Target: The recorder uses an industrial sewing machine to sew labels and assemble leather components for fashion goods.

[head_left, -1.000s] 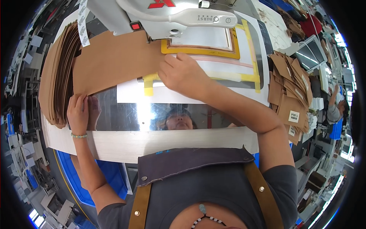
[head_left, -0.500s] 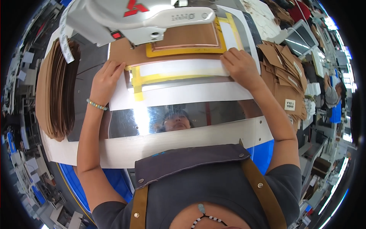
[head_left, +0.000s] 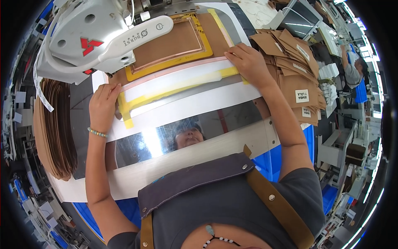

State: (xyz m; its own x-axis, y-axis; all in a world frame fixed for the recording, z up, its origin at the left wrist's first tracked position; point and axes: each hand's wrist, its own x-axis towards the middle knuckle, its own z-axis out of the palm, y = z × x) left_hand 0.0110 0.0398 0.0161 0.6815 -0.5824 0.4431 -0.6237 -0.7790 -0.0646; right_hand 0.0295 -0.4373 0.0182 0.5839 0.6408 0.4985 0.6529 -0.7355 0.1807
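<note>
A flat brown fabric-like panel point(head_left: 215, 30) lies on a taped white template beneath a yellow-edged rectangular frame point(head_left: 173, 62). My left hand point(head_left: 103, 103) is at the panel's near left corner, thumb and fingers pinched together there. At the near right corner, my right hand point(head_left: 248, 65) presses its bent fingers on the panel's edge. Yellow tape strips point(head_left: 159, 96) run along the template's near side. The head of a white sewing machine point(head_left: 89, 39) hangs over the panel's left part and hides some of it.
A thick stack of folded brown pieces point(head_left: 52, 128) stands at the left. Brown pieces with white labels point(head_left: 286, 74) are heaped at the right. A shiny metal plate point(head_left: 186, 135) lies nearer me. Beyond, a screen point(head_left: 296, 18) stands, and another person point(head_left: 354, 68) sits far right.
My view has turned, so the machine head and frame appear farther left and tilted. Both hands stay at the panel's near corners.
</note>
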